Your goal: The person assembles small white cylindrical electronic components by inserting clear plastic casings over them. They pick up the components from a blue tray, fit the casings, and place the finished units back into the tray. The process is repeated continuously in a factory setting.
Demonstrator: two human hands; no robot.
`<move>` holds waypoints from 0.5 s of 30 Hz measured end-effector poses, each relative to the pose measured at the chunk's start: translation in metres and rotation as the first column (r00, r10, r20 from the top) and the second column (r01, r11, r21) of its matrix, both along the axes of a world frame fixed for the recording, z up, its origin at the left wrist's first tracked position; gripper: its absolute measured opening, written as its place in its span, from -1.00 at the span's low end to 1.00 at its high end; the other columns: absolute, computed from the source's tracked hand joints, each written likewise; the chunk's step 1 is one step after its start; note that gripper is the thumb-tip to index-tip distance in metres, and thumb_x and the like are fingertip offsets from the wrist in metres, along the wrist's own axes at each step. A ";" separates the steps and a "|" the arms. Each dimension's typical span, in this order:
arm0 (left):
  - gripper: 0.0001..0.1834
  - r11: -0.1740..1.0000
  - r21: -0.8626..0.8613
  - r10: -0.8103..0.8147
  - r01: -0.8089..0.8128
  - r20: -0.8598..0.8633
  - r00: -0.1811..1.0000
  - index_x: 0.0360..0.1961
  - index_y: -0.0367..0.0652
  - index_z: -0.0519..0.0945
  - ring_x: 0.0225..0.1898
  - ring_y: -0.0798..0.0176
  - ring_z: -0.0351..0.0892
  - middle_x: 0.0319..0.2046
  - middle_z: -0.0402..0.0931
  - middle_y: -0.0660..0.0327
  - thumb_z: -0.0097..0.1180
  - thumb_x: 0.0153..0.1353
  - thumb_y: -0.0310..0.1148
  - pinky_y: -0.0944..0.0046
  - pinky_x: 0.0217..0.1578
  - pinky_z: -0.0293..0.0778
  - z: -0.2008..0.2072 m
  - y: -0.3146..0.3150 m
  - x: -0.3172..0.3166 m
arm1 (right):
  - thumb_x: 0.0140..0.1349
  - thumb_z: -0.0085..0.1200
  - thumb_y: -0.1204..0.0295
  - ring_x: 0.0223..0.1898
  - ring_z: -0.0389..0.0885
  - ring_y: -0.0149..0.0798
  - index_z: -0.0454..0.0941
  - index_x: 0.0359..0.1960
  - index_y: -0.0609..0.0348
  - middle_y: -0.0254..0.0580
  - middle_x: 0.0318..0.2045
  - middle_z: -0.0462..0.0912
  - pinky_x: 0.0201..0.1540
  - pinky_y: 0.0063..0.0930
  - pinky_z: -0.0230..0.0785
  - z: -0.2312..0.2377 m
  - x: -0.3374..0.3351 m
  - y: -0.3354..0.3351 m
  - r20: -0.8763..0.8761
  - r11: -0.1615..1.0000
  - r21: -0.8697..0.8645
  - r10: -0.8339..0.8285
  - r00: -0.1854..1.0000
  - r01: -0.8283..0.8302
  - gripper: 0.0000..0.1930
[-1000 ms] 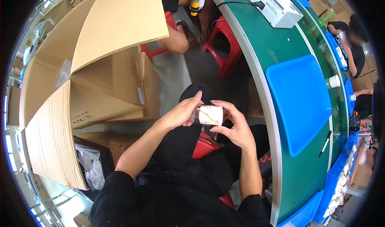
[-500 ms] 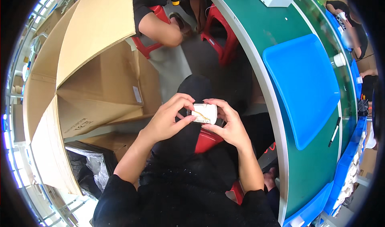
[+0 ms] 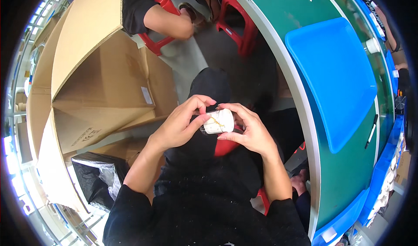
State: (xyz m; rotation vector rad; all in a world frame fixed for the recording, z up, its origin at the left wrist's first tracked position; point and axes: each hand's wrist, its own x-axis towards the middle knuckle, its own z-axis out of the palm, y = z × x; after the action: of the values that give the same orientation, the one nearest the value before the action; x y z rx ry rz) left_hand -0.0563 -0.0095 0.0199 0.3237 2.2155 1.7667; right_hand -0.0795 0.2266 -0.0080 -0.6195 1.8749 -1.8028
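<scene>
A small white cylinder (image 3: pixel 220 122), cup-like, with a thin gold-brown line on its side, is held over my lap. My right hand (image 3: pixel 252 130) grips it at its right end, thumb below and fingers above. At its left end, the thumb and fingers of my left hand (image 3: pixel 180 122) pinch it, with the index finger bent above. A dark edge shows at the left end, and I cannot make out what it is. Its underside is hidden.
A large open cardboard box (image 3: pixel 104 80) stands on the left, beside a black plastic bag (image 3: pixel 98 183). On the right, a green table (image 3: pixel 272 4) bears a blue tray (image 3: pixel 335 80) and a marker pen (image 3: pixel 371 132). A person's arm (image 3: pixel 170 23) and red stools (image 3: pixel 237 26) are ahead.
The whole view has shifted a little, so the box and tray sit differently. The white cylinder has tilted, its round right end showing more. Both hands keep hold of it.
</scene>
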 end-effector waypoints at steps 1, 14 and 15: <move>-0.86 1.000 0.015 0.016 -0.017 0.021 1.000 -0.27 -0.20 0.32 0.18 0.15 0.43 0.15 0.37 -0.02 0.06 0.31 -0.51 0.14 0.15 0.39 0.000 0.001 0.001 | -0.07 0.46 0.49 0.09 0.56 -0.21 0.43 0.18 0.21 -0.09 0.10 0.52 0.08 -0.35 0.49 -0.002 0.001 0.000 0.020 1.000 -0.011 0.002 1.000 -0.002 -0.30; -0.34 0.997 0.062 0.053 -0.042 -0.193 0.980 -0.02 -0.09 0.22 0.23 0.05 0.41 0.18 0.36 -0.09 0.43 -0.01 -0.58 0.11 0.06 0.53 0.001 0.011 0.026 | -0.12 0.49 0.48 -0.02 0.65 -0.31 0.42 0.20 0.22 -0.10 0.12 0.57 0.02 -0.43 0.52 0.001 0.012 -0.002 0.013 0.981 -0.175 -0.087 0.996 0.088 -0.24; -0.33 0.996 0.053 0.075 -0.066 -0.196 0.978 0.03 -0.12 0.25 0.22 0.05 0.44 0.18 0.38 -0.05 0.44 -0.01 -0.54 0.11 0.05 0.54 0.002 0.013 0.027 | -0.13 0.50 0.47 -0.03 0.66 -0.32 0.42 0.20 0.22 -0.10 0.12 0.58 0.00 -0.44 0.53 0.000 0.013 -0.003 0.011 0.977 -0.187 -0.103 0.995 0.103 -0.23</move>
State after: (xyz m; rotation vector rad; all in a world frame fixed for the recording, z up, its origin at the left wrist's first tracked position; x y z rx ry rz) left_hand -0.0294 0.0039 0.0224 0.4553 2.3504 1.9003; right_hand -0.0668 0.2238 -0.0075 -0.5955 1.7789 -2.0638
